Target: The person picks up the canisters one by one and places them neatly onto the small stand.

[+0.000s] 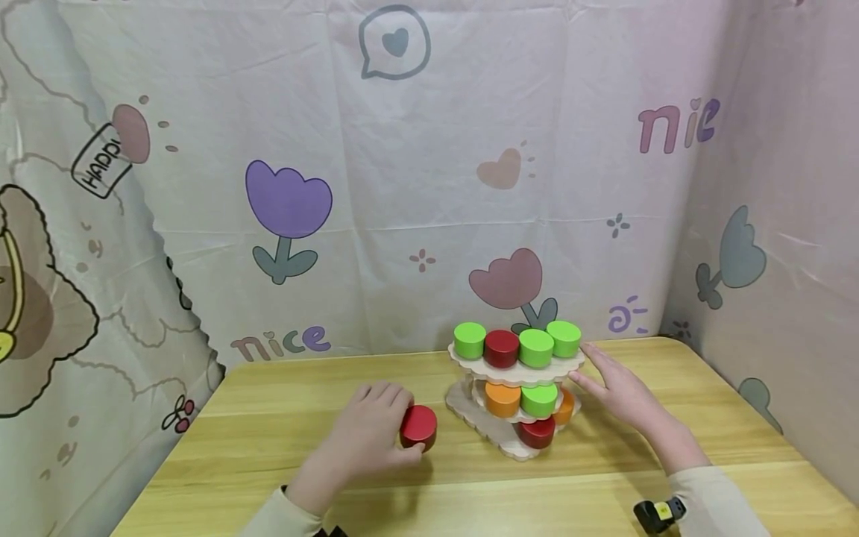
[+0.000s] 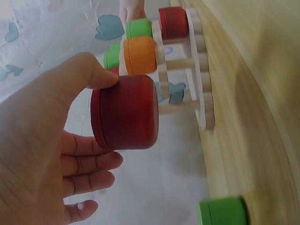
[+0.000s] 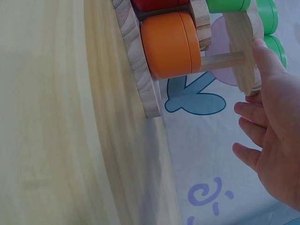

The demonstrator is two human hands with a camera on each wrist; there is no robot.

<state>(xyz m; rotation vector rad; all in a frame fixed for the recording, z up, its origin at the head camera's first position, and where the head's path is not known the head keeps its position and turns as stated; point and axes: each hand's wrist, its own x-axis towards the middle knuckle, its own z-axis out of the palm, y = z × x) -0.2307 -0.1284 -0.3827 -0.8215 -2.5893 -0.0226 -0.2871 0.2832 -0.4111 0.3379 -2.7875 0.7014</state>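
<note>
My left hand [image 1: 369, 432] pinches a red round block [image 1: 419, 427] between thumb and fingers, left of a tiered wooden stand [image 1: 463, 406]. In the left wrist view the red block fills the middle, with a gap between it and the stand. My right hand [image 1: 620, 388] touches the right edge of the stand's top tier [image 3: 243, 56] with thumb and fingertips. That tier carries green blocks [image 1: 536, 348] and a red block [image 1: 502, 348]. Lower down sit an orange block [image 1: 503, 400], a green block [image 1: 539, 400], another orange block [image 3: 171, 44] and a red block [image 1: 537, 432].
A loose green block [image 2: 224, 211] lies on the wooden table [image 1: 282, 395], seen only in the left wrist view. A patterned cloth [image 1: 403, 186] hangs behind the table and along both sides.
</note>
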